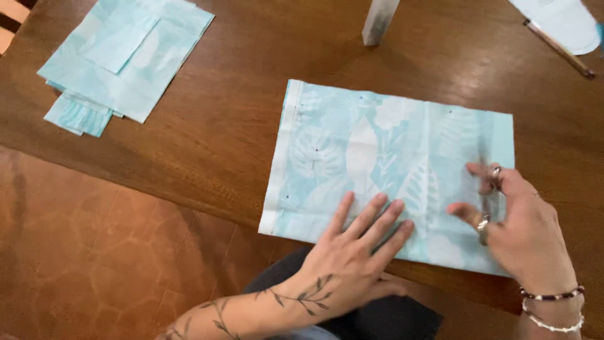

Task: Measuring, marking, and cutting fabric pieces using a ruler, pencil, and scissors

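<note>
A light blue fabric piece point(377, 145) with a pale leaf print lies flat near the front edge of a dark wooden table point(220, 126). My left hand point(352, 252) rests palm down on its lower middle, fingers spread and straight. My right hand point(525, 226), wearing rings and beaded bracelets, lies on the fabric's right part with its fingers apart and slightly blurred. I see nothing held in either hand. The fabric's left edge shows a white border with small dark dots.
A stack of matching blue fabric pieces point(126, 56) sits at the table's far left. A white upright object point(379, 22) stands at the top centre. White paper point(560, 22) and a pencil point(560, 49) lie top right. Reddish tiled floor point(82, 252) shows below the table edge.
</note>
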